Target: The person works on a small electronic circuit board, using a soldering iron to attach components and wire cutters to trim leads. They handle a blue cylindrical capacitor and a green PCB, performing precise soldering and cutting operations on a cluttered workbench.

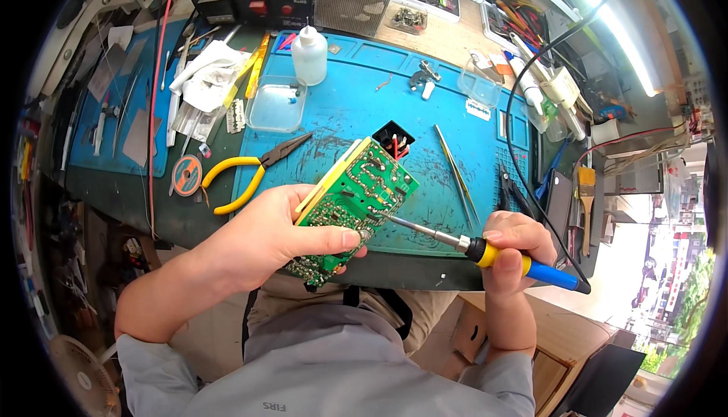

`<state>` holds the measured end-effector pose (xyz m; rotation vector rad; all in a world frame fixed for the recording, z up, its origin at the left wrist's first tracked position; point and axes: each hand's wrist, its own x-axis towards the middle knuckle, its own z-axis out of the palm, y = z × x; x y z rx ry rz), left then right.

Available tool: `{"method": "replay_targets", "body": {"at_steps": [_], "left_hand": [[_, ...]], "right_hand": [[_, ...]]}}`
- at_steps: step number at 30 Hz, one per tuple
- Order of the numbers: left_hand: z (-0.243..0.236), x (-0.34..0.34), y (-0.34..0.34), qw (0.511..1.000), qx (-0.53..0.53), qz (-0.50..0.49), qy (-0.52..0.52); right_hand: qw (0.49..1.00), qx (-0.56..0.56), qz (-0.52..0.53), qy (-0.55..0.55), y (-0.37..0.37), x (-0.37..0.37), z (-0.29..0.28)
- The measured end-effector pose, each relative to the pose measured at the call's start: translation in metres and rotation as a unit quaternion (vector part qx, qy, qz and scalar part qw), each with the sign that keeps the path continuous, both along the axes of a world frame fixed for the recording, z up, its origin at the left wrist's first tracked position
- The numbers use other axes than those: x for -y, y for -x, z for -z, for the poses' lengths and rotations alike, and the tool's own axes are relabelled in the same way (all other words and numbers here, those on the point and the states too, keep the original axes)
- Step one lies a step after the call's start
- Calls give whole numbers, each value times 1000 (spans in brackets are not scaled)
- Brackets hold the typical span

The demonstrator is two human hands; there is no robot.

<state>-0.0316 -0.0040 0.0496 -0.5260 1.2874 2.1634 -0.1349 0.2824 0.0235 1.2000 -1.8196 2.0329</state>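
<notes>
My left hand (pixel 318 236) is closed around a green circuit board (pixel 350 201), holding it tilted with the soldered side up and the thumb over its face. A black component with red wires (pixel 394 136) shows at its top end. My right hand (pixel 516 250) grips a soldering iron (pixel 550 273) with a blue and yellow handle; its metal tip reaches the board's right part, though contact is hard to confirm. A black cord runs from the handle. Beside the board lie yellow-handled pliers (pixel 235 163) at left and tweezers (pixel 455 174) at right.
The blue mat (pixel 341 98) carries a white dropper bottle (pixel 309 59), a clear tray (pixel 274 106) and a small metal clamp (pixel 425 76). A solder spool (pixel 187 176), tissues (pixel 208 79), cutters (pixel 516 197) and a brush (pixel 585 197) lie around it. A black instrument (pixel 254 4) stands behind.
</notes>
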Motion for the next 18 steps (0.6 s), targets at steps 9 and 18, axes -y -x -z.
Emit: {"method": "replay_targets", "body": {"at_steps": [9,18], "left_hand": [[1,1,0,1000,-2,-3,-12],[-1,0,1,1000,-3,2,-7]], "right_hand": [[1000,-6,-8,-26,1,3,-2],[999,-12,-8,-41,0,2,-4]]}}
